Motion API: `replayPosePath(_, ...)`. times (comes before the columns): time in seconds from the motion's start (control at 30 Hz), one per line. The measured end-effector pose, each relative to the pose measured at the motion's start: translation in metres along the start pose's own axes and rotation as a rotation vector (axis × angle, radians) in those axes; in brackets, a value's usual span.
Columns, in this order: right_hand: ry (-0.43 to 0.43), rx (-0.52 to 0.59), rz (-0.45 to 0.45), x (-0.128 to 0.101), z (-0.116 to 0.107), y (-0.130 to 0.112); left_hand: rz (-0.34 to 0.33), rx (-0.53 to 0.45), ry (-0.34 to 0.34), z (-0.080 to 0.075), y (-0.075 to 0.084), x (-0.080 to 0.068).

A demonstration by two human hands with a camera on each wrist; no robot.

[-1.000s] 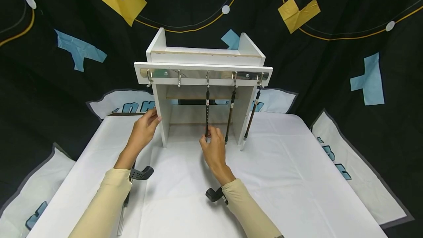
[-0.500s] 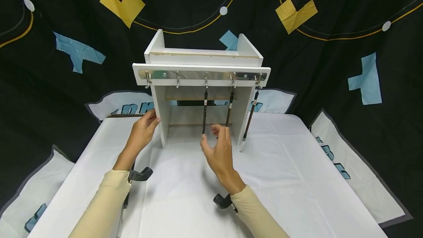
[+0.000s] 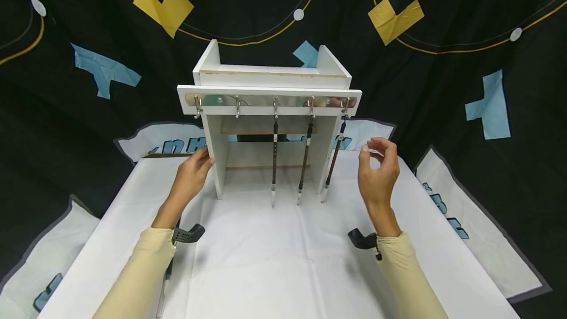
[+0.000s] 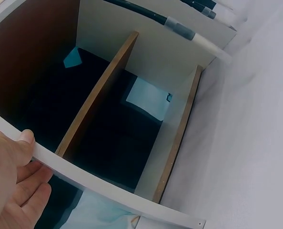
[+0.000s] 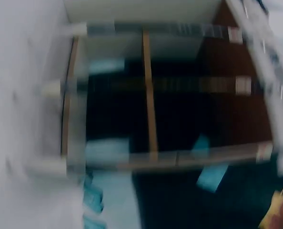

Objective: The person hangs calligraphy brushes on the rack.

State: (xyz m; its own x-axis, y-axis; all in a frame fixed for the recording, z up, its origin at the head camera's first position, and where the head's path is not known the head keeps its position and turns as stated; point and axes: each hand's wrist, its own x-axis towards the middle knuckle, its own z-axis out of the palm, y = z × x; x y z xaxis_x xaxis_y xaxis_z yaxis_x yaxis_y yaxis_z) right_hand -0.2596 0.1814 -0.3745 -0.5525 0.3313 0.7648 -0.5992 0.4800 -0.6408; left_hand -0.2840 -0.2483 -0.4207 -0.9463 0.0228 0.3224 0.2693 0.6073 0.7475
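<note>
On the white counter, a left hand pinches the side edge of a white shelf unit; three dark sticks hang from its hooks, their small labels unreadable. Well right, the right hand curves loosely, holding nothing. Behind, a banner shows blue "n H".

The person wore a pale-yellow fabric left sleeve at seven o'clock and matching right sleeve at five. A curved, black left wrist mount jutted toward three, a black right wrist mount toward ten.
</note>
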Motion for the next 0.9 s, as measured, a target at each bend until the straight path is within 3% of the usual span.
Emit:
replayPosePath(0.1, -0.201, -0.075, 0.13, 0.021, -0.009, 0.029, -0.001, -0.001, 0.009, 0.0, -0.001, 0.0)
replayPosePath(0.23, -0.551, -0.106, 0.267, 0.038, -0.013, 0.065, -0.007, -0.004, 0.005, -0.001, -0.001, 0.0)
replayPosePath(0.37, -0.793, -0.117, 0.331, 0.042, -0.008, 0.083, -0.01, -0.001, -0.002, -0.001, 0.0, 0.001)
replayPosePath(0.53, -0.908, -0.031, 0.357, 0.038, 0.007, 0.087, -0.014, -0.007, -0.005, -0.001, -0.001, 0.001)
replayPosePath(0.73, -0.927, 0.08, 0.416, 0.035, 0.02, 0.089, -0.016, -0.006, -0.019, 0.0, 0.0, 0.0)
replayPosePath(0.9, -0.93, 0.062, 0.417, 0.035, 0.024, 0.087, -0.015, -0.007, -0.011, -0.001, 0.0, 0.001)
